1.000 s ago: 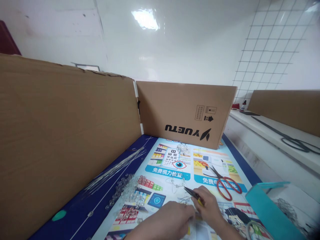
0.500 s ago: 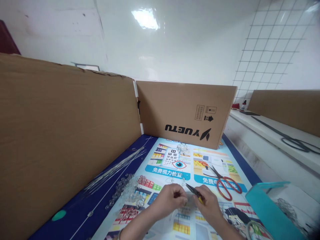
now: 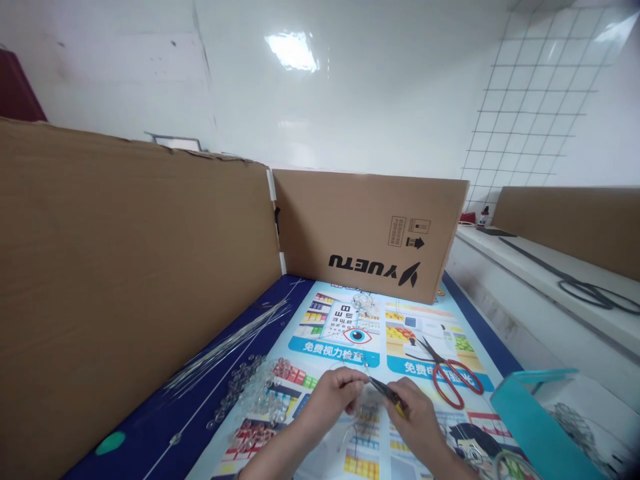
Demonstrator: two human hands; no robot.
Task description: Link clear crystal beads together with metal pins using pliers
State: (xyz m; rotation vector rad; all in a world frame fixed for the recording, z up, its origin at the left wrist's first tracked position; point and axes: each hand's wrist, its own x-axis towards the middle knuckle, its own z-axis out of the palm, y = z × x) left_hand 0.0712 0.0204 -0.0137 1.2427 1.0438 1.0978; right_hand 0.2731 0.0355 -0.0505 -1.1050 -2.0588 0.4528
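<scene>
My left hand is closed in a pinch, with a thin wire trailing below its fingers; the pinched end itself is too small to make out. My right hand grips needle-nose pliers with dark jaws and yellow handles. The tips of the pliers meet the left fingertips. Under and between the hands lies a blurred cluster of something clear. Loose clear beads are heaped to the left of my left hand. Red-handled scissors lie half spread beyond my right hand.
A bundle of straight wires lies along the left cardboard wall. Another cardboard panel stands at the back. A clear beaded piece rests near it. At the right sits a teal box with coiled wire inside.
The pliers' tips have come to my left fingertips; before, a gap lay between them. My left thumb and finger have shifted slightly. The camera view has tilted a little upward.
</scene>
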